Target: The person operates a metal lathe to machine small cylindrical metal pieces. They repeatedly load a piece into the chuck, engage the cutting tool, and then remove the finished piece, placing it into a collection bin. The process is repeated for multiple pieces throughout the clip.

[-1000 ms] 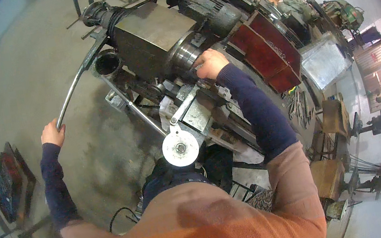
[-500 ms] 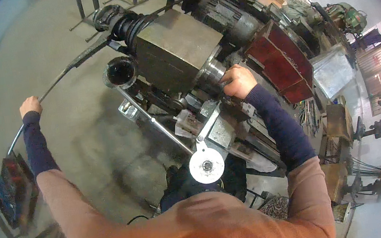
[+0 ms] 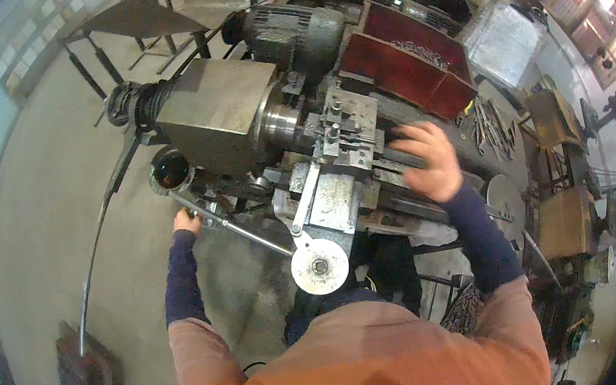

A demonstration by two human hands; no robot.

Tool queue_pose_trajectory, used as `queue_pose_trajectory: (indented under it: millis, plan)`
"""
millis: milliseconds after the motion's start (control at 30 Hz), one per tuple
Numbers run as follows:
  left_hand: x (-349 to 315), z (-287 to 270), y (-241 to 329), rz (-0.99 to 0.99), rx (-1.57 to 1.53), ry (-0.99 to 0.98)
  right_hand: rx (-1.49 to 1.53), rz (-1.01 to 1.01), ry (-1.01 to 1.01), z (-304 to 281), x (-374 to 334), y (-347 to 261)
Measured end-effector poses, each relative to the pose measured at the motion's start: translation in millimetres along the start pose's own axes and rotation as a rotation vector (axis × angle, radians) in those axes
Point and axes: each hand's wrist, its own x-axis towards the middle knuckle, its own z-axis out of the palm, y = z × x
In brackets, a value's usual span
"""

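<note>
A small metal lathe with a boxy headstock (image 3: 212, 99) stands in front of me. My left hand (image 3: 187, 222) is below the round dark-mouthed cup (image 3: 171, 169), against a small metal box (image 3: 208, 213) under the headstock; its fingers are too small and hidden to read. My right hand (image 3: 432, 162) is open, fingers spread and slightly blurred, just right of the tool slide (image 3: 350, 127), holding nothing. The shiny chuck (image 3: 283, 123) faces that slide. A white round handwheel (image 3: 320, 266) sits near my body. A long thin rod (image 3: 99, 245) slants from the headstock's rear end, untouched.
A red metal bin (image 3: 404, 61) stands behind the slide with small pieces inside. A motor (image 3: 293, 33) sits beyond the headstock. Several hand tools (image 3: 490, 131) lie to the right. The rod's low end rests at a dark box-like stand (image 3: 91, 384) on the floor.
My left hand has let go of the long rod and moved right to the small metal box. My right hand has left the chuck area, moved right and opened. The view has shifted.
</note>
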Motion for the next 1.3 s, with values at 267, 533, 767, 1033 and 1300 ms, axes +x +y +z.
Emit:
queue_pose_trajectory:
  millis: [267, 533, 767, 1033, 1300]
  plan:
    - [32, -31, 31, 0.222, 0.758, -0.232, -0.133, 0.628, -0.001, -88, -197, 76]
    - [-8, -59, -3, -0.048, -0.139, -0.09, -0.372, 1.35, -0.2, -137, -460, 190]
    - [-11, -49, 18, -0.351, -1.212, 0.026, -0.619, 1.745, -0.54, -179, -581, 241]
    - [-9, -21, 106, -0.481, -1.344, 0.281, -0.82, 1.922, -0.353, -110, -520, 128]
    - [-18, -34, 138, -0.558, -1.106, 0.354, -0.682, 1.953, -0.193, -85, -497, 56]
